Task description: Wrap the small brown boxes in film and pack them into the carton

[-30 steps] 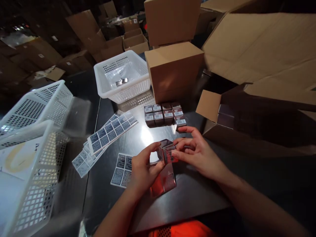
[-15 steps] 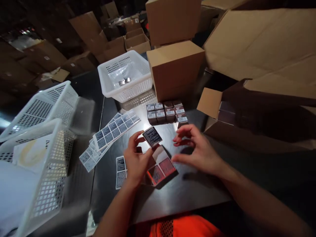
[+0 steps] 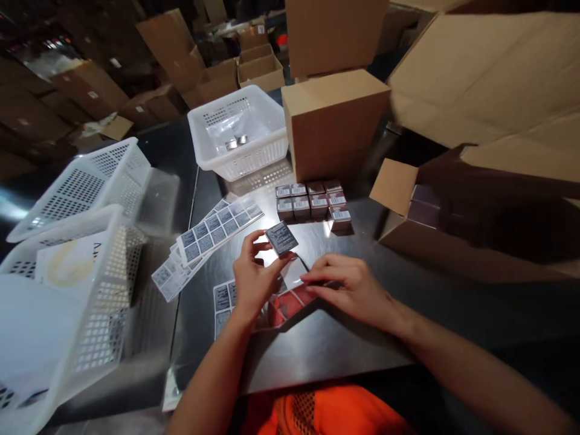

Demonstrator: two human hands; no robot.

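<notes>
My left hand (image 3: pixel 258 272) grips a small box (image 3: pixel 281 238) between thumb and fingers, its dark face with fine pale print turned up. Below it on the metal table lies a sheet of square stickers (image 3: pixel 290 304); its right part looks reddish and a bare white patch shows, while my left hand and forearm cover its middle. My right hand (image 3: pixel 347 283) is closed in a pinch at the right edge of this sheet. Just beyond the hands stand several small dark boxes (image 3: pixel 312 205) in rows, with barcodes showing.
More sticker sheets (image 3: pixel 217 232) overlap on the left of the table. A white basket (image 3: pixel 242 160) with a few small items stands at the back, beside a tall carton (image 3: pixel 335 127). Other white baskets (image 3: pixel 106 296) are at left; an open carton (image 3: pixel 444 248) lies at right.
My right hand has moved left and down onto the sticker sheet, its fingers closing from apart to a pinch. The left hand still holds the small box. The view has shifted slightly.
</notes>
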